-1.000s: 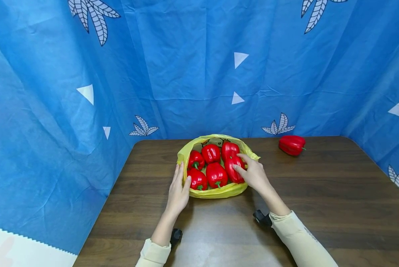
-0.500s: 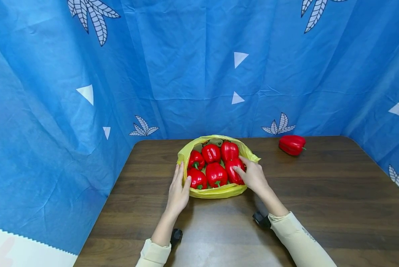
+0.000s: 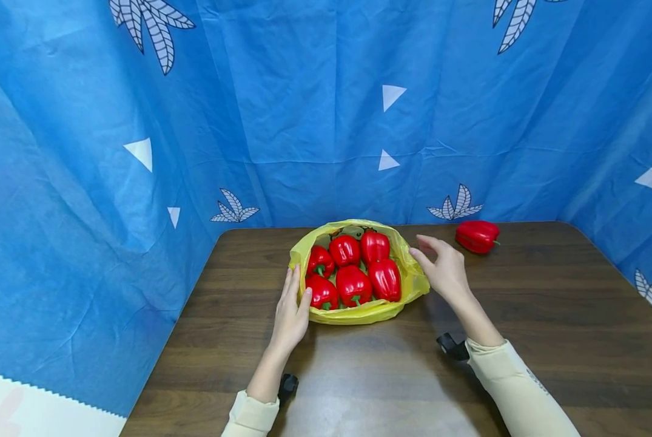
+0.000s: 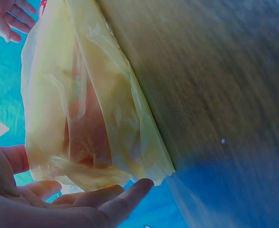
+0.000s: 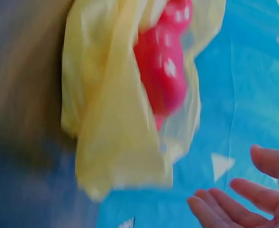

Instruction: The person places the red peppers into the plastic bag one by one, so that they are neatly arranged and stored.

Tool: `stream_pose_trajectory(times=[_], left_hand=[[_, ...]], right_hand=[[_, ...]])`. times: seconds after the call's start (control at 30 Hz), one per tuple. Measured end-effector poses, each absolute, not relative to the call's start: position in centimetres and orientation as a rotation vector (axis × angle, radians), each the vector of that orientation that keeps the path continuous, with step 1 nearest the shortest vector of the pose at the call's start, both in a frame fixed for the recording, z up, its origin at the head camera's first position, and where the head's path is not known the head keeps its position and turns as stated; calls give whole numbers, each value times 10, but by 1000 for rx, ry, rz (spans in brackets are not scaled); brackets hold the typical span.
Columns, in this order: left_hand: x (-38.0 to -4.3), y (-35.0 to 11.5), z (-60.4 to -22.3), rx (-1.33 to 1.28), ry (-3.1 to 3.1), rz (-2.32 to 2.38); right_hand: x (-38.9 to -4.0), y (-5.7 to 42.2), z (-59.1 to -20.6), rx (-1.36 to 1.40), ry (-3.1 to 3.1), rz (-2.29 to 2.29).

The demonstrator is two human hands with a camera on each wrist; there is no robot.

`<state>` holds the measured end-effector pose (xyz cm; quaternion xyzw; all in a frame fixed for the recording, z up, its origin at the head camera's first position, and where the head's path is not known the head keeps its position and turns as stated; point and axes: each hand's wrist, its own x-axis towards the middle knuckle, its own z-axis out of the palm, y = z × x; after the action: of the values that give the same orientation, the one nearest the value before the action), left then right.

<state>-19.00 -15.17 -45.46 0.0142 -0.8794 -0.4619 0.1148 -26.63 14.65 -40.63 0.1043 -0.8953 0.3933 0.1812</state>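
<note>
A yellow plastic bag stands on the table with its mouth spread wide, and several red bell peppers lie inside it. My left hand rests along the bag's left side with its fingers straight; the left wrist view shows the fingers against the thin plastic. Just off the bag's right rim, my right hand hovers with nothing in it, fingers apart from the thumb. The right wrist view has that hand beside the bag, not touching it. Pepper undersides are hidden.
One more red bell pepper lies on its side at the table's back edge, right of the bag. A blue patterned curtain hangs behind the brown wooden table. Black wrist devices sit below both forearms.
My right hand has let go of the rightmost bell pepper in the bag and moved out to the right, past the rim. That pepper sits lower among the others. The left hand stays put.
</note>
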Motion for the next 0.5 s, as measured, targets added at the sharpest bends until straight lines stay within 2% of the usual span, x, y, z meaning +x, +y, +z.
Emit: stream_pose_trajectory(times=[0.5], left_hand=[[-189,-151,-454,44,-2586,-1344]], right_hand=[[-319,246,-399,-51,-2443,1112]])
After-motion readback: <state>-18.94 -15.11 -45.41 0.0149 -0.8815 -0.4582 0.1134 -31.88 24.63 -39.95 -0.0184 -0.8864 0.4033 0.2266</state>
